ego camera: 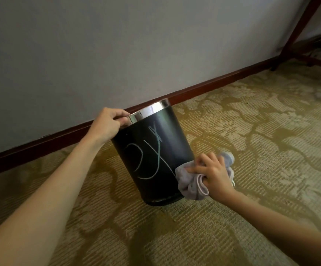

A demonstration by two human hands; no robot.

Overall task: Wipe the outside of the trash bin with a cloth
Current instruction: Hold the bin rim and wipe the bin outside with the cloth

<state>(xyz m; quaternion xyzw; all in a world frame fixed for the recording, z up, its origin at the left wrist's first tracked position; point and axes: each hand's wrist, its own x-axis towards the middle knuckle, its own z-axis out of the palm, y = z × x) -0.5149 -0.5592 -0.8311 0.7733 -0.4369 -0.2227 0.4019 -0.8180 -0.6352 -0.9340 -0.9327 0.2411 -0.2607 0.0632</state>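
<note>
Bare forearms reach to a black trash bin [152,154] on carpet: left hand [108,124] pinches its chrome rim, right hand [214,172] presses a bunched grey cloth [189,182] low on its right side. Bin looks light, tippy; rim grip steadies it.

The round black trash bin [152,154] looks smooth and faintly glossy, its rim band [150,110] mirror-bright metal; the soft grey cloth [190,181] matt, the patterned beige carpet [251,141] coarse, ribbed.

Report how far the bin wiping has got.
Done: little that shows. In hand: the left hand steadies the trash bin by its chrome rim, and the right hand presses the cloth low on its side. Left: the chalk scribbles remain unwiped.
</note>
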